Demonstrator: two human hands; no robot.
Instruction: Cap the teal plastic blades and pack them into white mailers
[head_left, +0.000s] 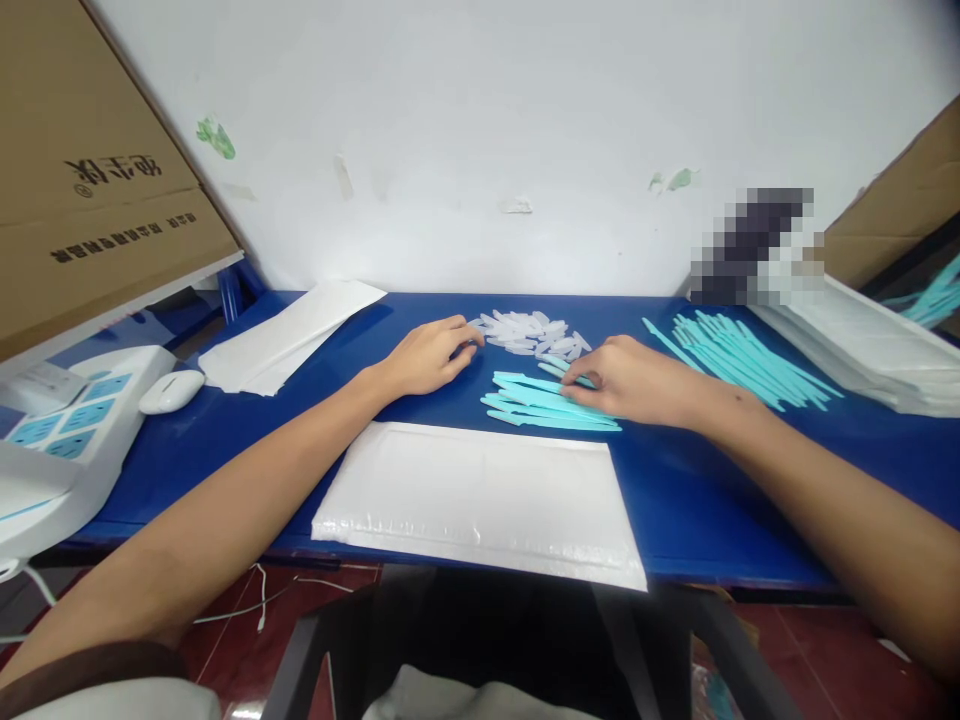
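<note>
My left hand [435,355] rests on the blue table with fingers loosely curled and a gap between thumb and fingertips. Those fingertips are at the left edge of a heap of small translucent plastic caps [525,332]; I see nothing held in them. My right hand [630,380] is closed, thumb and fingers pinched at the right end of a small pile of teal eyebrow razors [547,402]. The razor in its grip is partly hidden by the fingers. Just in front of both hands lies a white padded mailer [480,495], flat at the table's near edge.
More teal razors [750,360] lie in a row to the right, beside a stack of white mailers [877,340]. White envelopes [292,335], a white earbud case [171,392] and a power strip [82,420] are at left. A cardboard box [105,170] stands behind them.
</note>
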